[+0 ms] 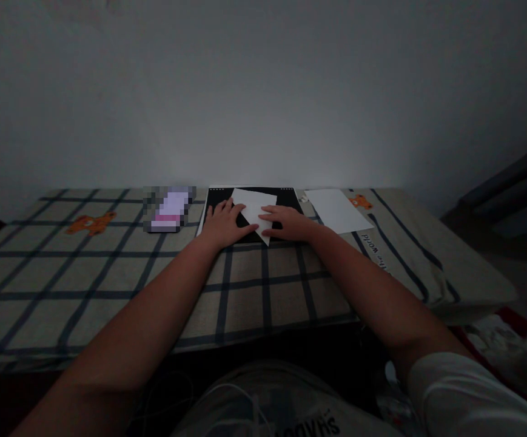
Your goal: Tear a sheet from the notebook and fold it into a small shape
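A folded white paper [255, 208], triangular in shape, lies on a black board [288, 199] near the far edge of the bed. My left hand [223, 224] rests flat on the paper's left side with its fingers spread. My right hand [287, 221] presses flat on the paper's right side, fingers pointing left. Neither hand grips anything; both lie on top of the sheet.
A flat white sheet [336, 209] lies to the right of the board. A blurred pink and white object [170, 209] sits to the left. The checked bedcover [108, 273] with orange bear prints spreads to a plain wall behind. Clutter lies on the floor at the right.
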### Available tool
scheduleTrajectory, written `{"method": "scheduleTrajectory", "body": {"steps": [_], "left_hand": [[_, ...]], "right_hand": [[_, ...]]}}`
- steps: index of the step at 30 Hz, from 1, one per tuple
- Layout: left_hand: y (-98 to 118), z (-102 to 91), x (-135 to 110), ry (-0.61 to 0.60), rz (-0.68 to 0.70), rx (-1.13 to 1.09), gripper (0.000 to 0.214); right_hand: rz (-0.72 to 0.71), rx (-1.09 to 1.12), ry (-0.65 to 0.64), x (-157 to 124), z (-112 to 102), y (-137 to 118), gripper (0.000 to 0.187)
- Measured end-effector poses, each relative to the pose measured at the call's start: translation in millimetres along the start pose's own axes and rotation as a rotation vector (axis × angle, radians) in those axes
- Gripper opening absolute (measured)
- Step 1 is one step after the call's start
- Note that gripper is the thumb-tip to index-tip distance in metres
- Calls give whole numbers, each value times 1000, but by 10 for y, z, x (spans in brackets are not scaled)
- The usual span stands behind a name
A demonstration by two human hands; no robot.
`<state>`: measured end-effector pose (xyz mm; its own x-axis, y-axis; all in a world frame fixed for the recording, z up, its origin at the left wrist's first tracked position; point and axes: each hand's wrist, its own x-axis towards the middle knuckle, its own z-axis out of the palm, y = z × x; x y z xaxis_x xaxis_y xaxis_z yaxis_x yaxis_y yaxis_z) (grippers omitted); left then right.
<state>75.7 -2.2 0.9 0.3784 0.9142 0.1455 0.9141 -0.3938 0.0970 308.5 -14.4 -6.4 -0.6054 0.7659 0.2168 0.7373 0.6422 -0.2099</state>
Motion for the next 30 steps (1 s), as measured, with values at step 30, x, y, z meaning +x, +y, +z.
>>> {"method": "scheduleTrajectory", "body": {"steps": [30], "left_hand": [[6, -23, 16, 47, -33, 46, 75]], "right_hand": [[-9, 0, 7, 3, -19, -9, 56]]}}
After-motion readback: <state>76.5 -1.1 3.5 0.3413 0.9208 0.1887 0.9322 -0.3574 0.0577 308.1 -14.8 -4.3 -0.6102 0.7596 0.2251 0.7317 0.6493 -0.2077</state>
